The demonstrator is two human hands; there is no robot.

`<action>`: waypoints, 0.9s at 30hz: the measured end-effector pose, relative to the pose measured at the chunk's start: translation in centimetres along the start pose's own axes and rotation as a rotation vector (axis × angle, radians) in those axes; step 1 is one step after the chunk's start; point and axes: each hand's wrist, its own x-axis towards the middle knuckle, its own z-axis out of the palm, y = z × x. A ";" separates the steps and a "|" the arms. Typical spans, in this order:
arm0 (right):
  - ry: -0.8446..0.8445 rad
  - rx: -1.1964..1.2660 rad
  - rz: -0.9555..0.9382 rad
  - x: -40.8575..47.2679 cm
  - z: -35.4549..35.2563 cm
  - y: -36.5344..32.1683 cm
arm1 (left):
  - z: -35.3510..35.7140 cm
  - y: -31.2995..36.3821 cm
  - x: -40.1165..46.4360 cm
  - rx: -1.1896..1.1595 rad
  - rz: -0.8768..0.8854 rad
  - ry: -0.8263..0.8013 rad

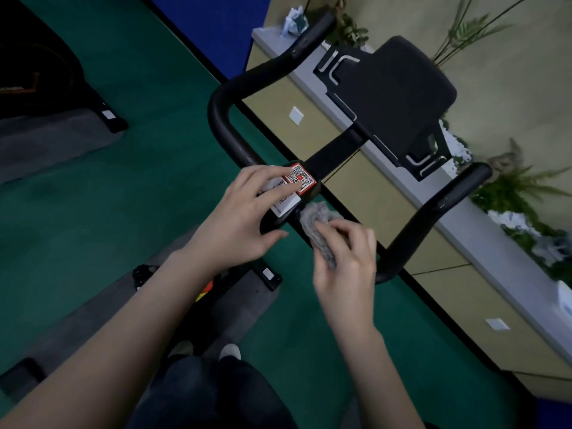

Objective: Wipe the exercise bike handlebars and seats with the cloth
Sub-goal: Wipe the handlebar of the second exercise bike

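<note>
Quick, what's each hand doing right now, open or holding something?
Left hand: open, straight fingers resting on the white and red QR-code stickers at the middle of the black handlebar.
Right hand: holding the crumpled grey cloth against the handlebar.

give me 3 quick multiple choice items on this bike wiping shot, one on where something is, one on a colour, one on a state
1. Where is the cloth?
A. on the floor
B. at the middle of the handlebars, held by the right hand
C. on the ledge

2. What colour is the floor?
A. green
B. red
C. white

3. What is the left hand doing?
A. hanging free
B. holding the cloth
C. resting on the stickers at the handlebar centre

Answers: 1 B, the fingers are curled round the grey cloth beside the centre clamp. 2 A, green carpet spreads under the bike. 3 C, its fingers lie over the labels.
</note>
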 end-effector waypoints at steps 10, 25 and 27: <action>0.206 0.026 0.068 -1.9 3.9 -3.7 | -0.1 -0.7 0.5 -0.081 0.015 0.031; -0.333 0.263 0.634 6.5 0.8 -1.1 | -0.3 -0.8 0.3 -0.152 -0.016 -0.007; -0.464 0.331 0.664 7.1 0.2 0.0 | -0.3 -0.9 0.2 -0.149 -0.013 -0.006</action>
